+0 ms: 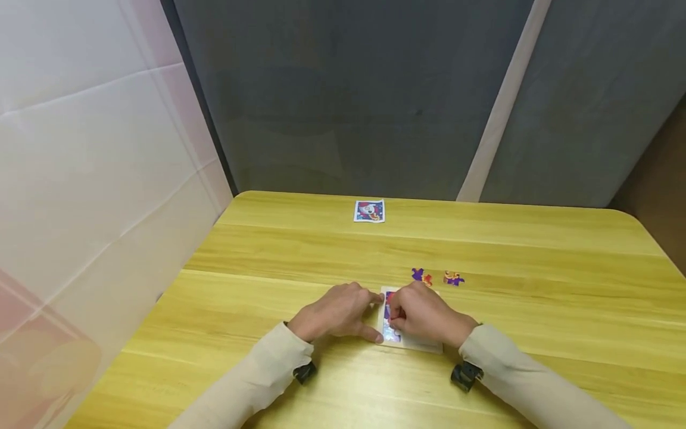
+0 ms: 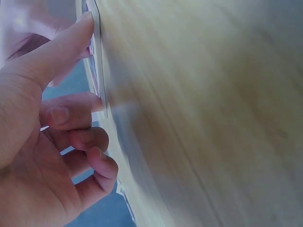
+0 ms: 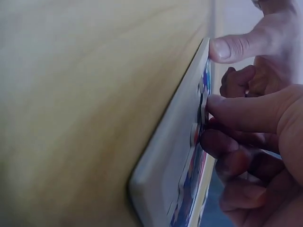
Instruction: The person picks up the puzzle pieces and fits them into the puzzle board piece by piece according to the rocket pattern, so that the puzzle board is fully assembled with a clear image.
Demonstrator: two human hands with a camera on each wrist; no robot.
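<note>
A white puzzle tray [image 1: 423, 347] with a purple and red picture partly filled in lies flat on the yellow table [image 1: 332, 250], near its front. My left hand [image 1: 375, 317] braces the tray's left edge, index finger at the far corner and thumb at the near corner. The left wrist view shows that left hand [image 2: 91, 61] against the tray's rim [image 2: 100, 71], its other fingers curled. My right hand [image 1: 395, 317] rests on the tray with curled fingers. In the right wrist view the right hand [image 3: 213, 124] pinches a puzzle piece [image 3: 202, 105] against the tray [image 3: 170, 161].
Two loose purple and orange puzzle pieces [image 1: 421, 276] [image 1: 453, 278] lie just beyond the tray. A small picture card [image 1: 369, 211] sits near the table's far edge. Grey curtains hang behind the table and a pale sheet stands at the left.
</note>
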